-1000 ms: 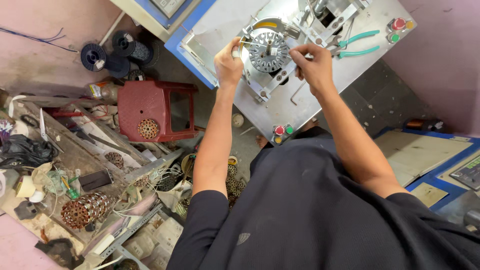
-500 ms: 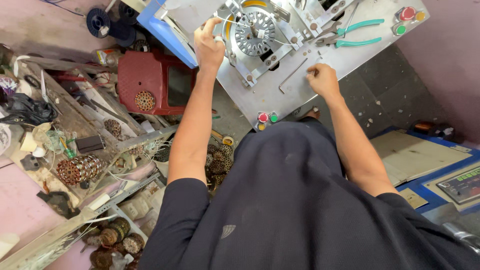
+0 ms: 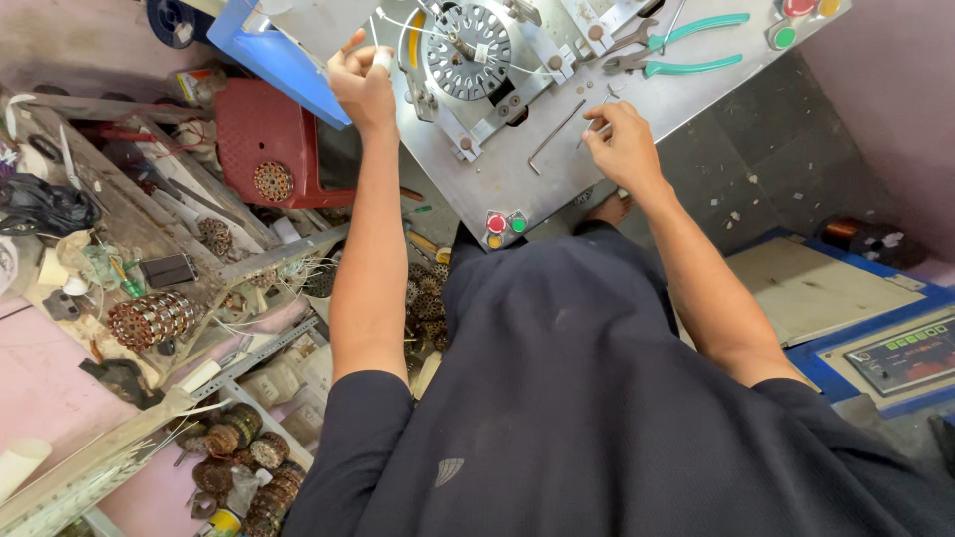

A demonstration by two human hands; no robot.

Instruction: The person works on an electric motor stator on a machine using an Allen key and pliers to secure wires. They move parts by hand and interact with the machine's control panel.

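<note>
- Now the left hand (image 3: 363, 85) is clenched into a fist around a small white piece, just left of the round slotted stator (image 3: 468, 52) clamped on the metal plate (image 3: 517, 169), as before.
- Right hand (image 3: 622, 144), earlier flat on the plate, pinches something small beside the hex key (image 3: 552, 139).
- Teal pliers (image 3: 686, 45) lie beyond it.

A round, slotted grey metal stator disc (image 3: 468, 52) sits clamped flat in the fixture on the grey metal worktop (image 3: 517, 184), thin wires trailing off it. A small bent metal hex key (image 3: 554, 135) lies flat on the plate just below, near the right hand (image 3: 622, 144).
</note>
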